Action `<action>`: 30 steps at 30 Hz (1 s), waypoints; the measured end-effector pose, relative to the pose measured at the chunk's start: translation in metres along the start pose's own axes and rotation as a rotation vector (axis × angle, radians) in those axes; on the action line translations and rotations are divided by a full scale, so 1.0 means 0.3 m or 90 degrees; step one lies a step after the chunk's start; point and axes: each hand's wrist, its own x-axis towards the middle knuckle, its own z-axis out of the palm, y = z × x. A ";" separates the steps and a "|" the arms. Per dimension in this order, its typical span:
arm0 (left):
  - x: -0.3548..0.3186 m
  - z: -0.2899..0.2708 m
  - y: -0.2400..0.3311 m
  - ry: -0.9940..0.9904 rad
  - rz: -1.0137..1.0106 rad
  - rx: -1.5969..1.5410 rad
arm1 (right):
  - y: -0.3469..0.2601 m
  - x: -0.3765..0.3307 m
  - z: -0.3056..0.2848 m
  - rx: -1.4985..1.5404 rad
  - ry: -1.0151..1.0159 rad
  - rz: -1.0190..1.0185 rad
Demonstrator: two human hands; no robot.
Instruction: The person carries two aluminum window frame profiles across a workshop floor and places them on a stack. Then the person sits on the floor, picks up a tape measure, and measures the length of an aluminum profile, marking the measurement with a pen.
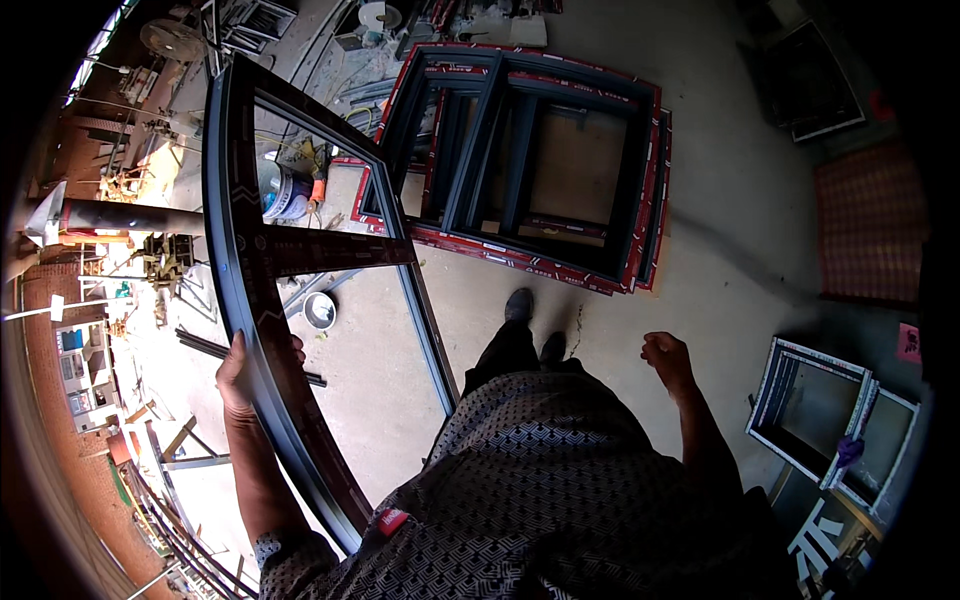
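Note:
My left hand [236,380] is wrapped round the outer edge of a dark grey window frame [325,250] with red protective film, its fingertips showing on the inner side. The frame stands tilted along my left side, with a crossbar dividing its opening; its lower end is hidden by my body. Out to the right, my right hand [666,360] is closed in a loose fist, with nothing visible in it and touching nothing. Ahead of my feet, a stack of similar dark window frames [478,150] with red film lies on the floor.
Through the held frame show a bucket [293,195], a metal bowl [319,311] and dark strips [205,345]. White-edged window frames [808,352] stand at the lower right, near a reddish panel [870,230]. Profiles and tools clutter the far left floor.

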 end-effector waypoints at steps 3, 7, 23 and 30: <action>0.072 0.068 0.020 -0.020 0.012 -0.010 | 0.121 -0.026 -0.075 0.029 0.003 0.074; 0.108 0.158 0.048 0.008 -0.014 0.036 | 0.211 -0.043 -0.147 0.121 0.051 0.204; 0.200 0.712 -0.116 -0.064 -0.024 0.138 | 0.718 -0.103 -0.783 0.237 0.118 0.265; 0.267 0.996 -0.209 -0.025 -0.087 0.206 | 0.929 -0.284 -1.267 0.320 0.314 0.364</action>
